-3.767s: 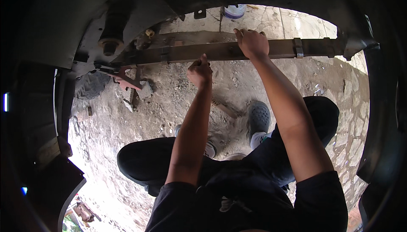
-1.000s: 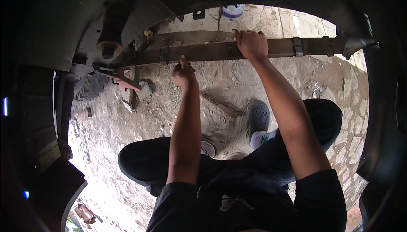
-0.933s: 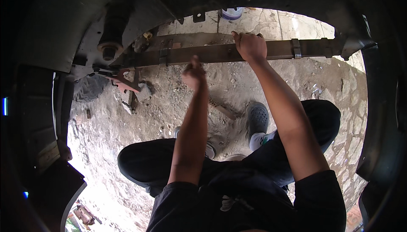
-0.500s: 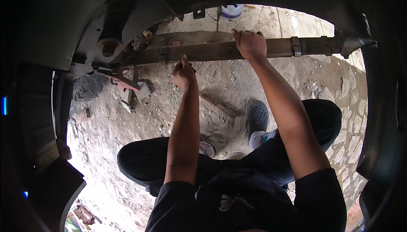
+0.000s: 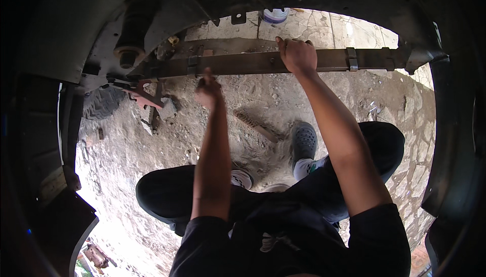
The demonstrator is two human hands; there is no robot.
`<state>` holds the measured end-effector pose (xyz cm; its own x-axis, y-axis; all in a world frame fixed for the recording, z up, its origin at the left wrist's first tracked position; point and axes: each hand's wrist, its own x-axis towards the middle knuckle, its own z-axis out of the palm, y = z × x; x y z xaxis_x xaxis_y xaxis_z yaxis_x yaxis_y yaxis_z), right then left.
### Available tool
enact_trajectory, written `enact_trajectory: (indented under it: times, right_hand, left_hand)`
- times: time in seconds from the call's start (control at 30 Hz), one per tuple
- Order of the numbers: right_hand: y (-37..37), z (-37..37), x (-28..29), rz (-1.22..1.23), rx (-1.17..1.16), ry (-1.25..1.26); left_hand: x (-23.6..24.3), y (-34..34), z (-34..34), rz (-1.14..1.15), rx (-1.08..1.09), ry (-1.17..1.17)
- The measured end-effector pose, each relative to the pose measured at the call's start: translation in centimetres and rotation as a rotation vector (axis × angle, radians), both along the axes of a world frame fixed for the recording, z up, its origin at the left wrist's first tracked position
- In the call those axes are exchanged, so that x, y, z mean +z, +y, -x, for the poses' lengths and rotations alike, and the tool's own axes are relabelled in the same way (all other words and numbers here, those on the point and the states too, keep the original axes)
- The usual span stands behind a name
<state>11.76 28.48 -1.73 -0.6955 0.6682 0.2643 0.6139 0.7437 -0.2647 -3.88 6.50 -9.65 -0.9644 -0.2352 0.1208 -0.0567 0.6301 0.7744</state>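
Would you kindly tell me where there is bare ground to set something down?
Mostly bare dirt shows between the metal bar, the brush and the right forearm, and a pebbly patch between the grey stone and the left knee. The left is crowded: stone, reddish bracket and tire cluster there.

The dusty ground [image 5: 283,95] is full of little stones. Pale, cracked paving [image 5: 311,26] lies along its far edge. Bright light [image 5: 116,226], maybe sunshine, whitens its left edge.

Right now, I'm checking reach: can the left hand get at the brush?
Probably yes: the brush lies uncovered on the ground, with nothing visible between it and the left hand, though depth is hard to judge.
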Motion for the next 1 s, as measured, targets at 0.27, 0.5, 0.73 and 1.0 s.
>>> enact_trajectory:
  times: [0.27,0.5,0.73,1.0]
  right_hand:
    - [1.0,-0.5,-0.8,-0.013,-0.056,-0.077]
    - [0.9,-0.7,0.2,0.040,-0.051,-0.098]
    - [0.4,-0.4,-0.3,0.004,-0.029,-0.055]
    - [0.5,-0.2,-0.5,-0.018,-0.019,-0.071]
  left_hand:
    - [3.3,4.5,-5.1,-0.220,-0.143,-0.215]
    - [4.0,5.9,-7.0,-0.141,-0.181,-0.364]
    - [1.9,-1.2,0.9,0.106,-0.024,-0.017]
    - [3.7,6.0,-6.7,-0.122,-0.117,-0.248]
